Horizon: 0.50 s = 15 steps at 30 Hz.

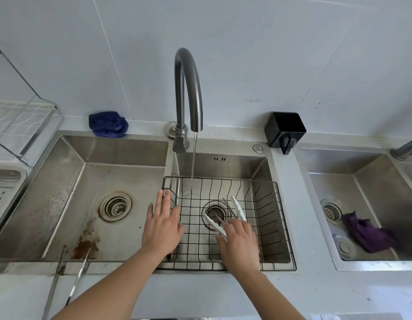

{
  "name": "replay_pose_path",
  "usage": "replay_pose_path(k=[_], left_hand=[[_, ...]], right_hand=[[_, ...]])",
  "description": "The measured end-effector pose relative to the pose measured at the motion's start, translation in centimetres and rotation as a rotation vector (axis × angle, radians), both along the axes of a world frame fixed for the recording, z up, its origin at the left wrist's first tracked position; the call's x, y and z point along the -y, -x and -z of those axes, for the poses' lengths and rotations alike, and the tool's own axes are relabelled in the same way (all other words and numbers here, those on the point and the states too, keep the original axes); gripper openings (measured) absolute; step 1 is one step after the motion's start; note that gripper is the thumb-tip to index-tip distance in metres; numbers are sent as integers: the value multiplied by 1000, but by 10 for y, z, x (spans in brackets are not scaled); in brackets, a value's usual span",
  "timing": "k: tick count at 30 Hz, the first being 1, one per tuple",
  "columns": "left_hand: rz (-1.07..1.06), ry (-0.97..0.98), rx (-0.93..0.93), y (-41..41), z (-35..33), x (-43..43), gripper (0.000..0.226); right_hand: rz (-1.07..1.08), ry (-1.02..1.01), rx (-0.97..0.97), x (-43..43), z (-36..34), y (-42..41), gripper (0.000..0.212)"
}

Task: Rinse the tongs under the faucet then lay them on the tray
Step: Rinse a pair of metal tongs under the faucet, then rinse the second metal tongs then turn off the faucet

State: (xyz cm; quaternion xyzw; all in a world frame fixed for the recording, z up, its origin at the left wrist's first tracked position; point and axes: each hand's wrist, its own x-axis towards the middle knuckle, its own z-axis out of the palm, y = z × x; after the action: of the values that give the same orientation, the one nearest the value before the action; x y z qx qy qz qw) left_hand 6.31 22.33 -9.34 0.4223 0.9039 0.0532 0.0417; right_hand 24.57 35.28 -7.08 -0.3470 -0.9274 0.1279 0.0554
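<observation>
The right hand (pixel 240 244) reaches down into the wire basket (pixel 269 227), its fingers loosely curled over the near ends of the white-tipped tongs (pixel 225 218); whether they have actually closed on the tongs cannot be told, since the hand hides the contact. The tongs lie in a V inside the basket, their two white scalloped plastic tips spread apart and pointing away from the person, with thin metal arms between them, directly over the round drain strainer (pixel 216 213) seen through the basket's floor. The left hand (pixel 162 224) is flat and open, fingers straight and slightly spread, palm down over the basket's left edge, holding nothing. The basket is a black grid of thin wire, rectangular, sitting in the smaller brushed stainless-steel sink basin (pixel 262 167). Behind the basket a dark, matte gooseneck faucet (pixel 189 88) arches over, and a thin stream of water (pixel 193 162) falls into the basket's far left corner, well clear of the tongs. Left of the basket is a larger steel basin (pixel 62 181) with rust-brown stains, and long bare metal tongs (pixel 68 280) rest across its front rim. Behind that a crumpled blue cloth (pixel 108 124) lies on the grey counter; right of the faucet stands a black plastic holder (pixel 284 130). A purple cloth (pixel 366 234) lies in a separate sink far right of the basket.
</observation>
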Motion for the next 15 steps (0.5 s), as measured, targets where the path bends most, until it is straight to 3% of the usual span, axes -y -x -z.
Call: replay_pose_path(k=[15], left_hand=[[-10,-36,43,-5,-13,11,60]], right_hand=[[-114,19,147,10,17,22,51]])
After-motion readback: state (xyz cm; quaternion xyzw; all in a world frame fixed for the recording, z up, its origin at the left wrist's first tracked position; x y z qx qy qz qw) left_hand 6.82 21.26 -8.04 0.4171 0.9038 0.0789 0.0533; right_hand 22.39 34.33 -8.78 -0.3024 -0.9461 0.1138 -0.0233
